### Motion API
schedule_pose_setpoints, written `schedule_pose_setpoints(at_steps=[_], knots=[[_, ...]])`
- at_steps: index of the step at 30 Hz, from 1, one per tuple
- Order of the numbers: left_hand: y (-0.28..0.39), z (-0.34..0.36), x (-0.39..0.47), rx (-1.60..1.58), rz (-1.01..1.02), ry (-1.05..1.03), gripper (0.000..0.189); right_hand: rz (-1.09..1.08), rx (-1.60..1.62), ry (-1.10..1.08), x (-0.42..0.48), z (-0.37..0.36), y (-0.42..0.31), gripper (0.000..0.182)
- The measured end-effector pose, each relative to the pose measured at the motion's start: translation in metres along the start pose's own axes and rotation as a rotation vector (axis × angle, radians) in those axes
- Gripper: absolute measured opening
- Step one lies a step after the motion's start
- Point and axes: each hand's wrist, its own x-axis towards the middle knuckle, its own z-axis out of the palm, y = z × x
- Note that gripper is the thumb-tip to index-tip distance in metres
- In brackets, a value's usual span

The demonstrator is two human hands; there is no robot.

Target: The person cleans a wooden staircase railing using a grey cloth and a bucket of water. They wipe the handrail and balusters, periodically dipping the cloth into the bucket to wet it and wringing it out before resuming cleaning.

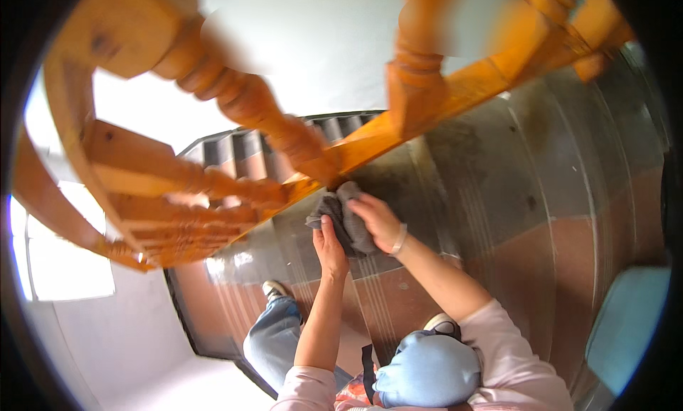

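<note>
Both hands hold a dark grey cloth, bunched between them just above the stair treads. My left hand grips its near left side, with the thumb on top. From the right, my right hand presses on the cloth with bent fingers; a pale band circles that wrist. The cloth lies close to the foot of a turned wooden baluster, where it meets the sloping bottom rail. Whether the cloth touches the wood I cannot tell. Its underside is hidden.
Grey and reddish stone steps run across the view under my feet. Several more balusters and a curved handrail stand ahead and left. Beyond the railing, another flight shows. A light blue object is at the right edge.
</note>
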Motion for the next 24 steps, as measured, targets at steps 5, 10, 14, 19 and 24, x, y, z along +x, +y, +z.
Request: schedule_pose_setpoints(at_steps=[5,10,14,19,24], knots=[[0.056,0.02,0.04,-0.011,0.209,0.302,0.026,-0.544,-0.509,0.169,-0.009,0.019,-0.045,0.024],[0.012,-0.014,0.085,1.159,0.814,0.137,0.023,-1.031,-1.162,0.273,0.022,0.042,-0.012,0.032],[0.011,-0.028,0.068,1.101,0.58,0.062,0.017,-0.827,-1.028,0.22,0.0,0.027,-0.004,0.038],[0.005,-0.085,0.032,0.556,-0.082,0.007,0.026,-0.312,-0.655,0.078,-0.025,0.02,0.049,0.03],[0.025,-0.065,0.001,-0.242,-0.436,-0.004,0.038,-0.211,-1.026,-0.166,-0.025,0.059,-0.002,0.02]])
